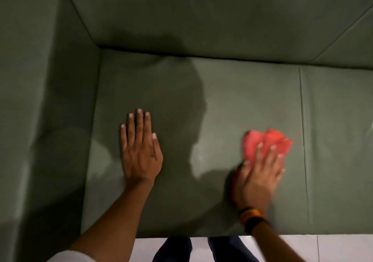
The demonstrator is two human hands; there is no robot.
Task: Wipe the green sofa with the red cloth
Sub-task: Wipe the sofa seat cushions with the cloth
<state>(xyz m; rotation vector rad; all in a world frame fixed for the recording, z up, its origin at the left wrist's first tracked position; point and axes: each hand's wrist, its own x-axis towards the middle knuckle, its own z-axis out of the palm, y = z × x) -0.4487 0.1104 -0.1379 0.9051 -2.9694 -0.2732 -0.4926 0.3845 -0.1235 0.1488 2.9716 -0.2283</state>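
The green sofa (201, 92) fills the view, with its seat cushion in the middle. My right hand (260, 179) presses the crumpled red cloth (268, 142) flat onto the seat, near the seam at the cushion's right side. The cloth sticks out beyond my fingertips, and the hand looks blurred. My left hand (139, 150) lies flat on the seat to the left, fingers close together and pointing at the backrest, holding nothing.
The sofa's armrest (40, 100) rises at the left and the backrest (201, 19) at the top. A second seat cushion (339, 140) lies right of the seam. Pale floor tiles (323, 249) and my dark trouser legs (177, 249) show below the seat's front edge.
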